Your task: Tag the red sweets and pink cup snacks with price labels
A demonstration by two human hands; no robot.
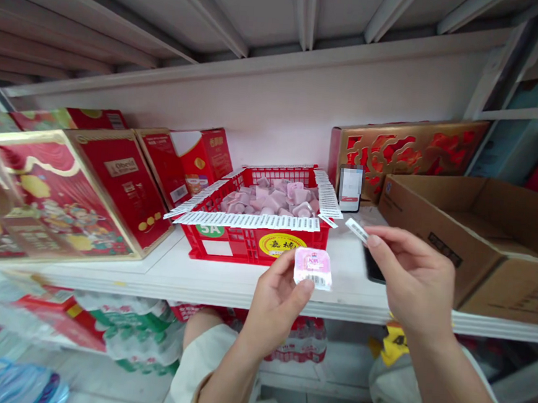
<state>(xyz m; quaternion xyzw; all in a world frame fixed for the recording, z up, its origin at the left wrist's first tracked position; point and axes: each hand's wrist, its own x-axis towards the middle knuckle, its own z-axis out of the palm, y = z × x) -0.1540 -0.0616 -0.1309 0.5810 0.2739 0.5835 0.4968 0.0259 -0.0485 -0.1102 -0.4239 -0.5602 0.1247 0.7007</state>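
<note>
Between thumb and fingers, my left hand (pixel 277 298) grips a small pink-and-white sealed cup (pixel 313 266), its printed lid facing me and a barcode along the lower edge. To the right, my right hand (pixel 410 275) pinches a narrow white printed label strip (pixel 356 229) by one end. The strip and the cup are apart. Behind them stands a red plastic basket (pixel 242 243) heaped with similar pink cups (pixel 269 198). Rows of white label strips (pixel 249 221) hang along the basket's rim on several sides.
A phone (pixel 350 189) leans upright against a gold-and-red box (pixel 412 154). An open cardboard box (pixel 514 277) stands at right, a dark flat object (pixel 374 264) beside it. Red gift boxes (pixel 116 183) fill the left. Bottle packs (pixel 133 327) sit under the shelf (pixel 161 274).
</note>
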